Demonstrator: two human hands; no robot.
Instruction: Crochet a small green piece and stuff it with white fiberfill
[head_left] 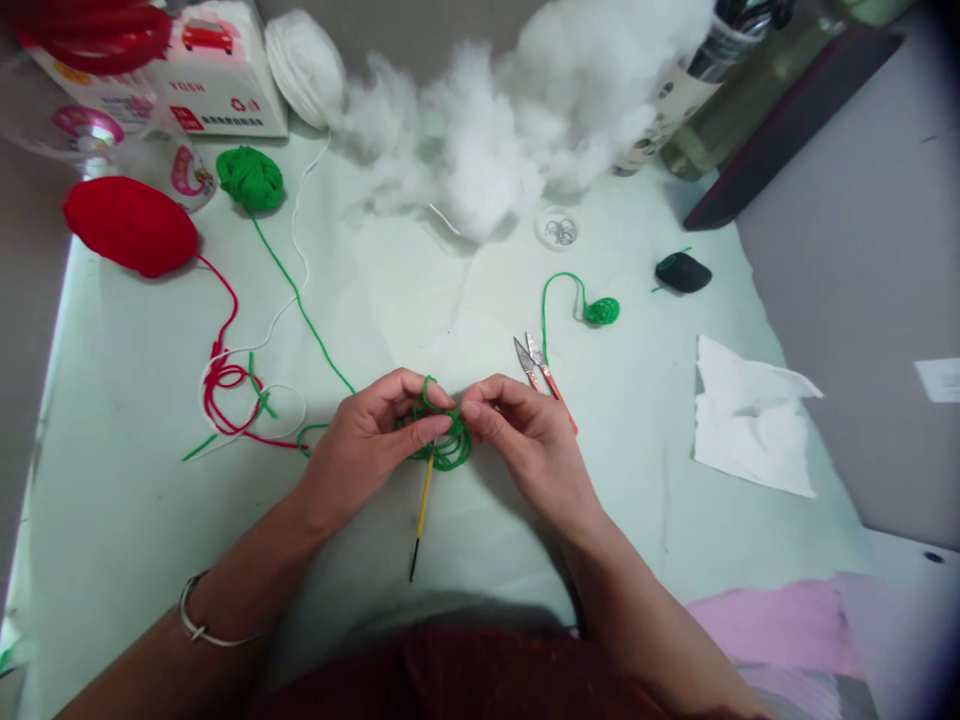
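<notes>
Between my two hands is a loose bunch of green yarn (pixel 452 455), with loops hanging below the fingers. My left hand (pixel 375 430) pinches it from the left, thumb against forefinger. A crochet hook (pixel 424 500) with a yellow shaft and a dark end hangs down beneath the left thumb. My right hand (pixel 525 430) closes thumb and fingertips on the right edge of the yarn. A green strand runs from my left hand up to a green yarn ball (pixel 250 180). Thread snips (pixel 553 385) with orange handles lie just behind my right hand.
Red yarn (pixel 131 228), a white yarn ball (pixel 304 68) and a tissue pack (pixel 225 75) stand at the left back. White stuffing (pixel 487 130) spreads across the back. Rings lie in a small dish (pixel 558 230). A green crocheted piece (pixel 602 311) and crumpled tissue (pixel 750 420) lie to the right.
</notes>
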